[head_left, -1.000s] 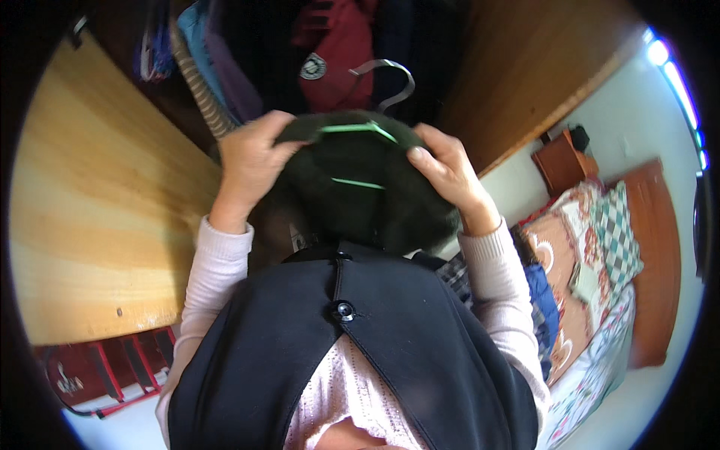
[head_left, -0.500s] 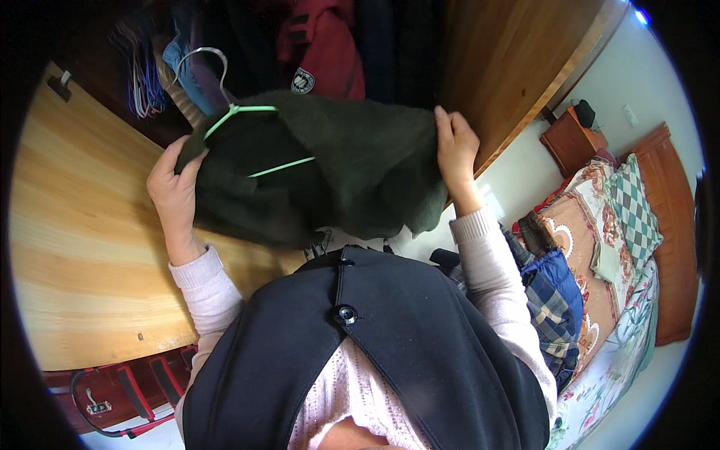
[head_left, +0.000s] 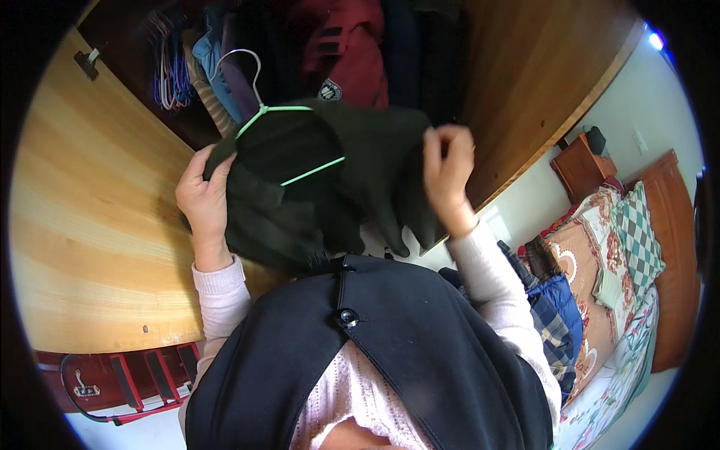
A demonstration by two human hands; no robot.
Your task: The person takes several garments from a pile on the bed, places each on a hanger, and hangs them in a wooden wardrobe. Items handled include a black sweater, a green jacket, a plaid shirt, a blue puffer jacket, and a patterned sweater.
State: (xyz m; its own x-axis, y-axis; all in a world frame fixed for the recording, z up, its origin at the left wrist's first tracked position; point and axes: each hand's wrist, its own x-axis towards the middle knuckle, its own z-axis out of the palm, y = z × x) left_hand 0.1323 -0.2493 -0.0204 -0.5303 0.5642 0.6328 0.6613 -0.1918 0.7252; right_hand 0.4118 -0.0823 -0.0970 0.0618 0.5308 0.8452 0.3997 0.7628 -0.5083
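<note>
Garment, dark green, rumpled, is sagging from a pale-green hanger before the wardrobe; left hand is pinching it by the hanger's left corner, right hand is curling at the garment's right edge, grip unclear.

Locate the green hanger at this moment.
In the head view, the green hanger sits left of centre, partly inside the dark garment, just right of the left hand.

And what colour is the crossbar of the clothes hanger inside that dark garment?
The crossbar is light mint green, showing best in the head view.
</note>
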